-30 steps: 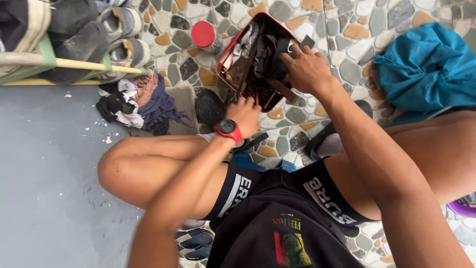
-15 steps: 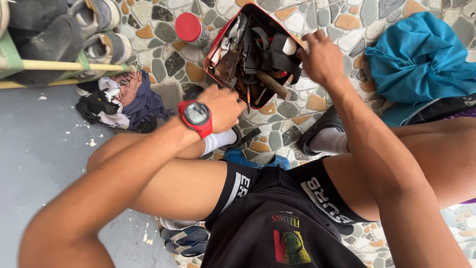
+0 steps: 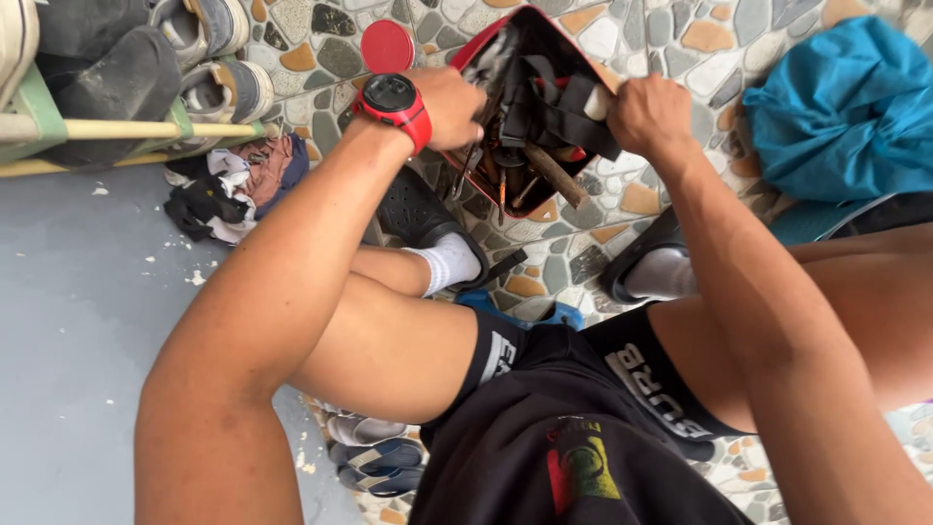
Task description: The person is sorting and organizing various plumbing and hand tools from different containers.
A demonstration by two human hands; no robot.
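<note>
- So the red box [image 3: 486, 185] full of tools sits up at 12 o'clock in the head view, on the pebble-pattern floor [image 3: 671, 39], tipped toward the person.
- Left hand [image 3: 452, 102] is at the box's 9 o'clock edge, fingers curled in tight over the rim. Looks like it's gripping the rim or something just inside it, honestly can't tell which. There's a red watch [image 3: 394, 102] on that wrist.
- Right hand [image 3: 651, 112] is at the box's 3 o'clock side, fingers closed around a small white piece [image 3: 596, 102] right by a black strap [image 3: 559, 117] that spills out of the box.
- Inside the box: a wooden handle [image 3: 556, 175] pointing down toward 5 o'clock, plus a pile of dark rusty metal bits I can't make out individually.
- A red round lid [image 3: 386, 46] sits just beside the box at its 10 o'clock.
- Over at 9 to 10 o'clock of the frame is a shoe rack [image 3: 107, 126] with grey shoes, and a bundle of rags [image 3: 243, 180] just under it.
- A blue cloth bag [image 3: 846, 107] is at 2 o'clock, well apart from the box.
- Person is crouched, black shorts [image 3: 583, 418] at 6 o'clock, white sock [image 3: 452, 262] in a dark sandal just below the box.
</note>
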